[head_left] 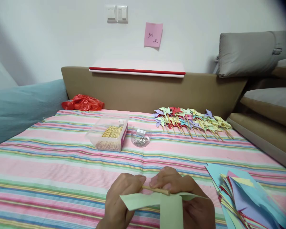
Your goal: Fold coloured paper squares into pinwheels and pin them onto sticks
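My left hand (120, 202) and my right hand (181, 197) meet low in the middle of the view, over a striped bedsheet (50, 165). Together they pinch a pale green folded paper piece (157, 203) and a short wooden stick (157, 190) that lies across its top. The left thumb presses near the stick's left end; the right fingers close round its right end. Both hands are closed. The paper hides the lower fingers.
A clear plastic box of wooden sticks (111, 135) and a small clear cup of pins (140, 138) stand ahead. Several finished paper pinwheels (193, 122) lie at the back right. A stack of coloured paper (248, 197) sits at the right. A red bag (83, 102) lies far left.
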`<action>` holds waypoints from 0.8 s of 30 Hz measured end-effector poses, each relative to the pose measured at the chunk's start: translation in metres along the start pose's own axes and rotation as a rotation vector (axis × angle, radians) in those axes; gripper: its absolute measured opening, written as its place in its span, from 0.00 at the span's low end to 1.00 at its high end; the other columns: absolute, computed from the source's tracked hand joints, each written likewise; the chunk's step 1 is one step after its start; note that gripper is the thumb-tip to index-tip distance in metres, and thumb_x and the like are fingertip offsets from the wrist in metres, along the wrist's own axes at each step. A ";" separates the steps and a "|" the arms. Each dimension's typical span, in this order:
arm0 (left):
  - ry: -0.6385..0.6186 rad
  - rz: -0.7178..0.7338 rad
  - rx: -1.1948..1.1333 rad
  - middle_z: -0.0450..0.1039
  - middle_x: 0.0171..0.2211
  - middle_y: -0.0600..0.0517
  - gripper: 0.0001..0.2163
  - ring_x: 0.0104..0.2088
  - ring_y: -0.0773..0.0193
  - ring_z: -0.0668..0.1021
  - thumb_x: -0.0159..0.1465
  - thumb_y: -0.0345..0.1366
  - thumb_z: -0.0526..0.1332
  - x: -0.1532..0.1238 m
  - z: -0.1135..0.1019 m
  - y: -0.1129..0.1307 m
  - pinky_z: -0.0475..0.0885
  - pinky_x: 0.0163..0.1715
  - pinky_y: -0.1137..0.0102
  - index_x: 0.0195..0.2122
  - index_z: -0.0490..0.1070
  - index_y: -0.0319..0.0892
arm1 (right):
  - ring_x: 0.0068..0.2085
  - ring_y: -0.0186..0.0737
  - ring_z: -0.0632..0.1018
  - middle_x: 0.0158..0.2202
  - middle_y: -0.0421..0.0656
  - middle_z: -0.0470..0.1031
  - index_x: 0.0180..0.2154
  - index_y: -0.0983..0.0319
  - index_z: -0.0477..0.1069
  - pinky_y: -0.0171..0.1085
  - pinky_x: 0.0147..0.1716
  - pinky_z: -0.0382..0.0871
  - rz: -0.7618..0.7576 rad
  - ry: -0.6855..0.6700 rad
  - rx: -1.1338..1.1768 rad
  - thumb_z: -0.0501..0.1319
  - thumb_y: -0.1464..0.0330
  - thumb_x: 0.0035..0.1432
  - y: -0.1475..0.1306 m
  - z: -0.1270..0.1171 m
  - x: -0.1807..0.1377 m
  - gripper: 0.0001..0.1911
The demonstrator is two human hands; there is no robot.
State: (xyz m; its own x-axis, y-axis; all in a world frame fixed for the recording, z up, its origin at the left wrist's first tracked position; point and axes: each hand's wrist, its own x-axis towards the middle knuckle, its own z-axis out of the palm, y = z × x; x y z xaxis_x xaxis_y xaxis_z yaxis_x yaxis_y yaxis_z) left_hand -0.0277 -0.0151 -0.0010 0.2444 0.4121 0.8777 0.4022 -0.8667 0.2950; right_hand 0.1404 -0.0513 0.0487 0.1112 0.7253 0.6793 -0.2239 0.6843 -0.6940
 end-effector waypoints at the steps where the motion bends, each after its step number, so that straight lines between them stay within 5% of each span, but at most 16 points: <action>1: 0.005 0.010 0.004 0.81 0.41 0.47 0.17 0.36 0.59 0.81 0.65 0.26 0.59 0.002 -0.001 0.000 0.77 0.32 0.67 0.54 0.70 0.45 | 0.39 0.40 0.82 0.39 0.41 0.83 0.43 0.53 0.75 0.38 0.38 0.77 -0.015 -0.013 -0.011 0.65 0.74 0.62 0.002 -0.001 -0.002 0.10; 5: 0.005 -0.001 -0.002 0.82 0.41 0.49 0.12 0.39 0.58 0.81 0.67 0.30 0.59 0.010 -0.004 0.003 0.77 0.38 0.66 0.50 0.73 0.46 | 0.42 0.42 0.82 0.40 0.42 0.83 0.44 0.52 0.75 0.40 0.42 0.77 -0.011 -0.020 -0.057 0.67 0.71 0.60 0.009 -0.006 -0.008 0.12; 7: 0.035 -0.135 -0.047 0.81 0.40 0.50 0.10 0.39 0.59 0.81 0.67 0.30 0.59 0.012 -0.002 0.007 0.76 0.39 0.67 0.47 0.74 0.46 | 0.49 0.47 0.80 0.47 0.44 0.80 0.51 0.50 0.72 0.43 0.47 0.76 0.095 0.027 -0.092 0.70 0.63 0.57 0.014 -0.011 -0.010 0.20; 10: 0.071 -0.607 -0.183 0.81 0.37 0.50 0.06 0.39 0.60 0.81 0.69 0.35 0.58 0.016 0.008 0.013 0.75 0.40 0.69 0.43 0.73 0.46 | 0.55 0.50 0.76 0.54 0.47 0.76 0.55 0.52 0.67 0.46 0.54 0.70 0.365 0.008 -0.171 0.66 0.54 0.59 0.026 -0.019 -0.011 0.25; 13: 0.042 -1.049 -0.451 0.82 0.37 0.48 0.12 0.39 0.59 0.80 0.69 0.45 0.58 0.019 0.022 0.014 0.74 0.40 0.70 0.39 0.74 0.43 | 0.42 0.44 0.77 0.38 0.44 0.77 0.41 0.58 0.73 0.41 0.44 0.70 0.711 -0.184 -0.306 0.58 0.53 0.65 0.041 -0.019 -0.015 0.16; 16: 0.035 -1.279 -0.669 0.82 0.36 0.47 0.17 0.26 0.64 0.77 0.65 0.52 0.60 0.016 0.035 0.010 0.69 0.25 0.73 0.39 0.74 0.41 | 0.34 0.40 0.72 0.30 0.41 0.72 0.32 0.61 0.71 0.37 0.35 0.65 0.820 -0.293 -0.356 0.56 0.54 0.66 0.053 -0.008 -0.023 0.18; 24: 0.048 -1.310 -0.763 0.82 0.42 0.46 0.19 0.14 0.73 0.66 0.62 0.56 0.62 0.010 0.049 0.005 0.56 0.13 0.75 0.39 0.70 0.43 | 0.31 0.37 0.69 0.27 0.39 0.68 0.29 0.61 0.67 0.36 0.33 0.63 0.842 -0.212 -0.305 0.54 0.52 0.66 0.063 -0.003 -0.036 0.20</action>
State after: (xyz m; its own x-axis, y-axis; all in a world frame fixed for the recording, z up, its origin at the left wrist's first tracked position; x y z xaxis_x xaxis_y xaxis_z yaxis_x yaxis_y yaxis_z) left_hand 0.0195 -0.0017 -0.0092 0.0536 0.9881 -0.1441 -0.2369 0.1528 0.9594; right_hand 0.1249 -0.0337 -0.0203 -0.1594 0.9847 -0.0704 0.1178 -0.0518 -0.9917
